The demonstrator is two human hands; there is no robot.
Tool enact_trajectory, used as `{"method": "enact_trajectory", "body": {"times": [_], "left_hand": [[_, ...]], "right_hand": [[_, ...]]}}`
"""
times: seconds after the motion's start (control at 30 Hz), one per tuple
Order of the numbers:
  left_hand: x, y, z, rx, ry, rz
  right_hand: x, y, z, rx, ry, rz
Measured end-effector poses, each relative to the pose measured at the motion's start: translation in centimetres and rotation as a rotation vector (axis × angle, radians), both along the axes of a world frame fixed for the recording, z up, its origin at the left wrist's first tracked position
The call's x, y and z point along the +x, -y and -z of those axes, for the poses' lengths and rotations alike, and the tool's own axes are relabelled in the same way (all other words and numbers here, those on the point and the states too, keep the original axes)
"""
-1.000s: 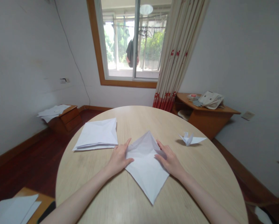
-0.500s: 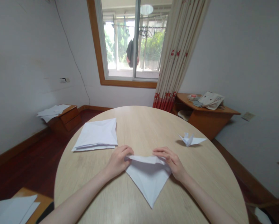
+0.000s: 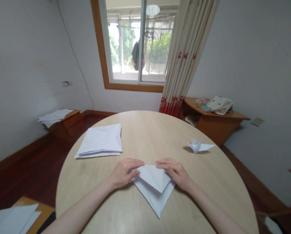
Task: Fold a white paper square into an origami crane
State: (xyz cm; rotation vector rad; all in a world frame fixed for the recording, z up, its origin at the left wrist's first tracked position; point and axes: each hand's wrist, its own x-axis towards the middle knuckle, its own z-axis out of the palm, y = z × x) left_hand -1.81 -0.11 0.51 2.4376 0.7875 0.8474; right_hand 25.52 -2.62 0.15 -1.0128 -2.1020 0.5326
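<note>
On my feed, a white paper stack [image 3: 100, 138] sits back left on the round table [image 3: 140, 133]; closer in, my left hand [image 3: 125, 172] is on the left corner of the folded sheet [image 3: 155, 180], which lies mid-table, flap pointing towards me; my right hand [image 3: 176, 172] touches its right corner, pinching or pressing, I can't tell for either; and further right, a paper crane [image 3: 196, 147]!

White paper [image 3: 154, 185], flap [image 3: 154, 177] folded over, its tip short of the bottom layer's corner, both towards six o'clock!
</note>
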Motion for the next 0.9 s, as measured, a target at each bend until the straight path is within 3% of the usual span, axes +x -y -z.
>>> {"method": "enact_trajectory", "body": {"times": [0.2, 0.9], "left_hand": [[0.3, 0.2, 0.0, -0.012, -0.086, 0.024], [0.9, 0.4, 0.4, 0.209, -0.365, 0.062]], "right_hand": [[-0.6, 0.2, -0.2, 0.022, 0.089, -0.024], [-1.3, 0.3, 0.3, 0.174, 0.448, -0.049]]}}
